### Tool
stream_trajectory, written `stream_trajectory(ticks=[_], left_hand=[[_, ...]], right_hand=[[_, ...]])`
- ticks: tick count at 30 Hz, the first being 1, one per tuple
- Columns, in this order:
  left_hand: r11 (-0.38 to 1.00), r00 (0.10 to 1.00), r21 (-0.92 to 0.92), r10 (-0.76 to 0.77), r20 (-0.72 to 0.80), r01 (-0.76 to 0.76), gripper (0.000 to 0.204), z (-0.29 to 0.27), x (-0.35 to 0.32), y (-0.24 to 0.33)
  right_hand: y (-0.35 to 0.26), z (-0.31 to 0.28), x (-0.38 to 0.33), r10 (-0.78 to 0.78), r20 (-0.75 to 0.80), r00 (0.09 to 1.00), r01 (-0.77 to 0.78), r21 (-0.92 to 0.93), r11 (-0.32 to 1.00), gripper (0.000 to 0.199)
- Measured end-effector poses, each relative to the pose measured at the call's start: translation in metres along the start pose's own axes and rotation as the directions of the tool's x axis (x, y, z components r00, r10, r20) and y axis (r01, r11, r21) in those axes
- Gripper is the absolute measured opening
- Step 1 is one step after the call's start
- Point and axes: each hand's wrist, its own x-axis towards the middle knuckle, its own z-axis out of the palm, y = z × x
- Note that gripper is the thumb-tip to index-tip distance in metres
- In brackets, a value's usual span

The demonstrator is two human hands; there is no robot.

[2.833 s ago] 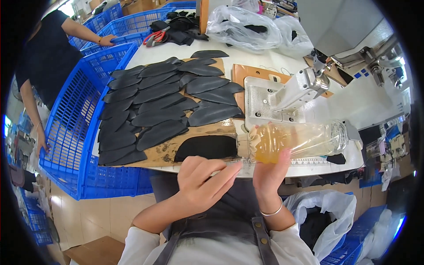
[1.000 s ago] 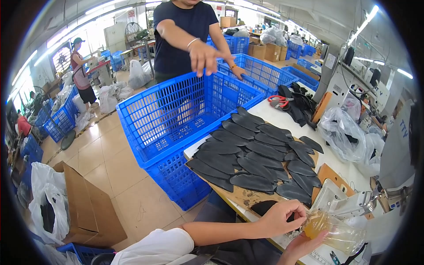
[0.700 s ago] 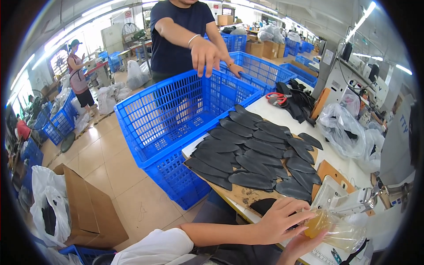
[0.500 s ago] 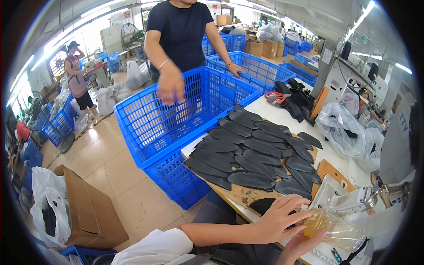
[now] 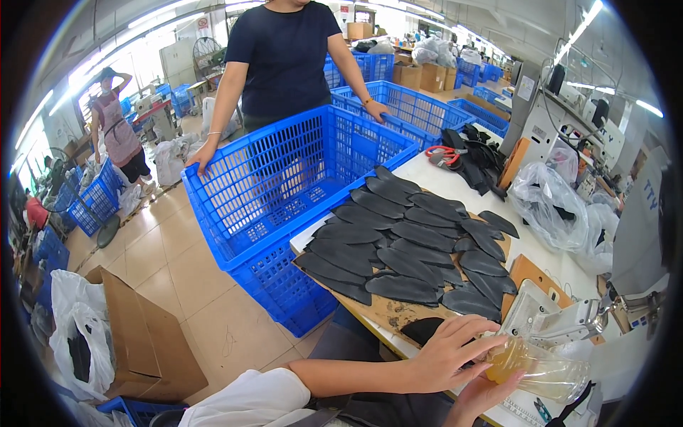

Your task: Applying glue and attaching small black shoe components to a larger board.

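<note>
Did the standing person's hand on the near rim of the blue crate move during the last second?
Yes. That hand was raised in the air above the blue crate; it came down and now rests on the rim's near corner.

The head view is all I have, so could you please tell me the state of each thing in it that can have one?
Clear plastic bottle: lying tilted, partly full of amber liquid, held by both hands.
Left hand: gripping the bottle's end.
Right hand: cupped under the bottle.
Blue crate: open-topped, looks empty, a standing person's hands on its rims.
Black shoe pieces: spread overlapping on the board.
Cardboard box: open, flaps out.
</note>
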Motion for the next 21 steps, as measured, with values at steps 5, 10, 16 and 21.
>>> stream_trajectory(ticks=[5,10,16,21], left_hand=[[0.999,0.997,-0.048,0.01,-0.071,-0.014,0.022,-0.016,-0.005,-0.009],[0.998,0.993,-0.003,0.058,-0.104,-0.059,0.02,-0.036,-0.008,-0.03],[0.983,1.0,0.181,0.008,0.02,-0.011,0.022,-0.077,-0.029,-0.064],[0.991,0.996,0.111,-0.083,0.023,0.08,0.022,-0.072,-0.036,-0.072]], right_hand=[[0.0,-0.002,-0.001,-0.037,0.023,0.999,0.038,-0.01,0.999,0.054],[-0.009,-0.011,0.006,-0.045,-0.051,0.998,0.043,-0.042,0.998,0.053],[-0.013,0.002,0.019,0.256,0.07,0.964,-0.265,0.34,0.903,0.058],[-0.022,0.01,0.027,0.34,0.013,0.94,-0.318,0.393,0.863,0.056]])
